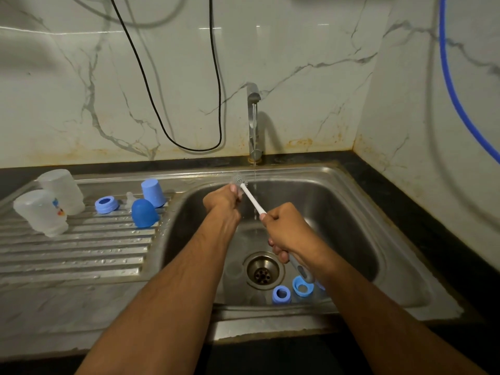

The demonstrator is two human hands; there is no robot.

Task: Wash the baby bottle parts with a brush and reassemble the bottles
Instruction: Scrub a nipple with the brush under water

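1. Head view, hands: right hand (290, 234) is wrapped around the grey handle of the brush (253, 199), white stem angled up and left so the bristle tip sits by the left hand (223, 199). Left hand's fingers are curled around something small at the bristles; the part itself is hidden, likely a clear nipple, can't confirm.
2. Both hands sit over the sink (359, 212), right next to the thin stream from the tap (253, 117). Reads as deliberate: scrub and rinse in one spot, runoff goes straight to the drain (263, 271).
3. Unwashed pile, my guess: two blue rings (281, 294) (301, 286) lie in the basin below the drain, close to the right forearm, easy next picks.
4. Done side, also a guess: on the ribbed drainboard (75, 253) left of the basin stand two clear bottles (40, 212) (62, 191) mouth down, so they drain. Beside them are a blue ring (107, 204), a clear nipple (130, 199), a light blue cap (153, 192) and a darker blue cap (144, 213), all apart from each other.
5. Progress: still mid-wash. Nothing is reassembled yet.
6. Risk: small wet part in a fingertip hold, could slip toward the drain.
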